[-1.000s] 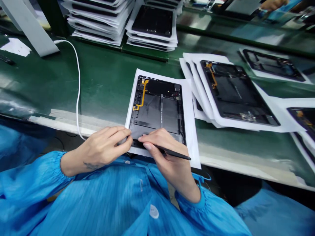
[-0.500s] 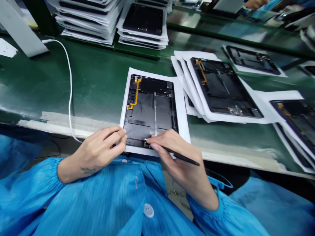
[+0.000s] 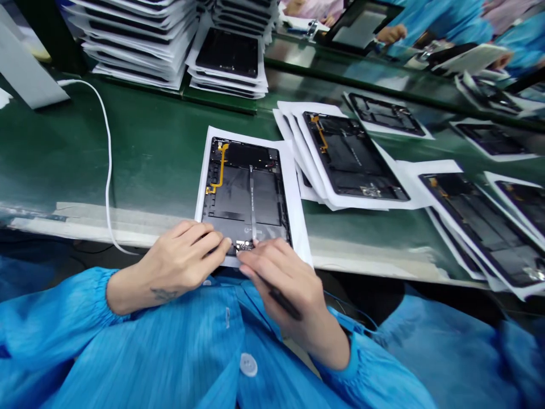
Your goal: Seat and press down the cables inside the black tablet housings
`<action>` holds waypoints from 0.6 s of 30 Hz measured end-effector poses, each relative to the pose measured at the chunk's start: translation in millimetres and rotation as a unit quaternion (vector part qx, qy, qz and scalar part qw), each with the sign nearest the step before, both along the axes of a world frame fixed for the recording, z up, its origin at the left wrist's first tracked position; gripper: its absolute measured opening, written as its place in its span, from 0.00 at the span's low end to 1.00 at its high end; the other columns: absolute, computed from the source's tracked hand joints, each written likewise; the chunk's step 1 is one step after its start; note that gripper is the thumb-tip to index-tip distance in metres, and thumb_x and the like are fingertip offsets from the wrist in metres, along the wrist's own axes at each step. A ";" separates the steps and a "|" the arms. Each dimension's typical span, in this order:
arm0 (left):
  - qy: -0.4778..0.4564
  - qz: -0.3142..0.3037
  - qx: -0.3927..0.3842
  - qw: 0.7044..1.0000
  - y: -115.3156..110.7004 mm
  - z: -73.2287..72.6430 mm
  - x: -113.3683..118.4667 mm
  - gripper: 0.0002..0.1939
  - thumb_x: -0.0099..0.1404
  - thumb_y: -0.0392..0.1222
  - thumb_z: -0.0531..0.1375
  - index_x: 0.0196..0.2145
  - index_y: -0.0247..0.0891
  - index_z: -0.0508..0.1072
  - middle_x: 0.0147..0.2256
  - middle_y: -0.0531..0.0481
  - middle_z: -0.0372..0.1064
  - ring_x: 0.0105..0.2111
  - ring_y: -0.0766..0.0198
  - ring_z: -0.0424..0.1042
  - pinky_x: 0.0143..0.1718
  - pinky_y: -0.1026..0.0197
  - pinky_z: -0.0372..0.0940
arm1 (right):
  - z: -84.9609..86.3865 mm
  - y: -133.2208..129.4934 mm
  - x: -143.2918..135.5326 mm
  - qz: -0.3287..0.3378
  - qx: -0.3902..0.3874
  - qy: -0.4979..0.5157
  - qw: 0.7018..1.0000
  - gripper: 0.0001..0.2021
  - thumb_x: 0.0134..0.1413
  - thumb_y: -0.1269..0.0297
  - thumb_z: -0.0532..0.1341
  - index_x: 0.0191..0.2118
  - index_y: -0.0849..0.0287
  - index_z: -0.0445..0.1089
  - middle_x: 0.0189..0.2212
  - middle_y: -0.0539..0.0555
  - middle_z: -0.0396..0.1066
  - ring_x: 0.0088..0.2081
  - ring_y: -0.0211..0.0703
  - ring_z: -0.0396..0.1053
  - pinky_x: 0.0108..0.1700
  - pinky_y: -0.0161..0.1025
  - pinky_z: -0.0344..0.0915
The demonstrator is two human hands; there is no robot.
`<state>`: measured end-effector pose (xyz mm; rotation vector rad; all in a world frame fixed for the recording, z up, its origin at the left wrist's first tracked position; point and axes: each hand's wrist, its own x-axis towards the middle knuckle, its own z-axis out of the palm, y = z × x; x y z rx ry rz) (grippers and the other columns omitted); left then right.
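An opened tablet housing, black inside, lies on a white paper sheet in front of me. An orange flex cable runs along its left side and a grey ribbon cable down its middle. At the near edge sits a small circuit board. My left hand is closed at the housing's lower left corner, fingertips beside the board's left end; its thumb is hidden. In my closed right hand is a slim black stick-shaped tool, its rear end pointing towards me. The right fingertips touch the board's right side.
Tall stacks of papered tablet parts stand at the back left. To the right lie further housings on paper sheets. A white cable crosses the bench at left. Co-workers in blue sleeves work across the bench.
My left fingers have slid from the housing's left edge inward to the small board. My right hand has turned, its tool now pointing more steeply towards me. The view has shifted right.
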<state>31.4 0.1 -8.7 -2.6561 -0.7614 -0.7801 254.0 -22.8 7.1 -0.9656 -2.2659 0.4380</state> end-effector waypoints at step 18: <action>-0.112 -0.001 -0.069 0.991 -9.5 -13.0 -20.7 0.09 0.73 0.30 0.53 0.38 0.36 0.71 0.42 0.43 0.78 0.50 0.57 0.76 0.51 0.54 0.71 | -12.8 12.1 -4.5 0.025 0.143 -0.101 0.984 0.12 0.69 0.73 0.49 0.41 0.61 0.70 0.33 0.57 0.71 0.32 0.45 0.60 0.33 0.43 0.58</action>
